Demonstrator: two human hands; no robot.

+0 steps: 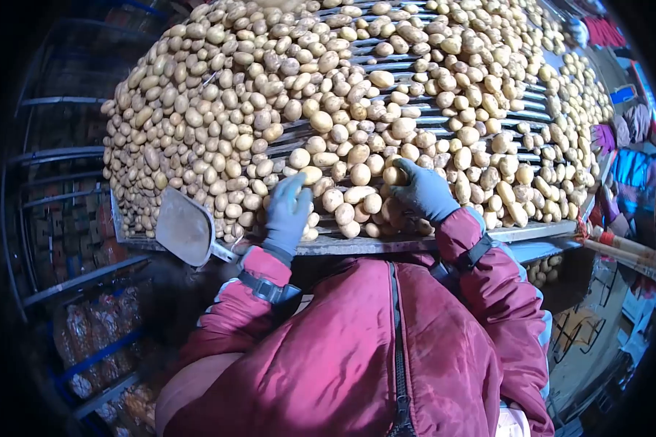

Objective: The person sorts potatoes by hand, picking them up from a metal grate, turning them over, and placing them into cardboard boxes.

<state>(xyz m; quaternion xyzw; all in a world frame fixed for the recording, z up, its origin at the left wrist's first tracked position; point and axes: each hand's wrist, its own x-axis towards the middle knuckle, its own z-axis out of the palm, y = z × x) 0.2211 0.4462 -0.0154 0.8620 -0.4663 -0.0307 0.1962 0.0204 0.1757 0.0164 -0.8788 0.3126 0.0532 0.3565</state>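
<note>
Potatoes [197, 116] cover a wide slatted metal table [528, 114] in front of me. My left hand [287, 215], in a grey-blue glove, is over the near edge with its fingers apart. Just beyond its fingertips lies a yellowish potato [312, 175], close to or touching them. My right hand [424, 192], gloved the same way, has its index finger and thumb around a potato [393, 176]. More potatoes lie between the two hands. To the left of my left hand, a flat pale scoop [184, 227] rests on the table's near edge with its handle toward me.
A metal rim [517, 233] borders the table along my side. Metal racks [65, 154] and filled net bags [98, 335] stand at the left. At the far right, other people's gloved hands [578, 33] and sleeves [605, 33] show beside the table. Wooden poles [623, 247] jut out at the right corner.
</note>
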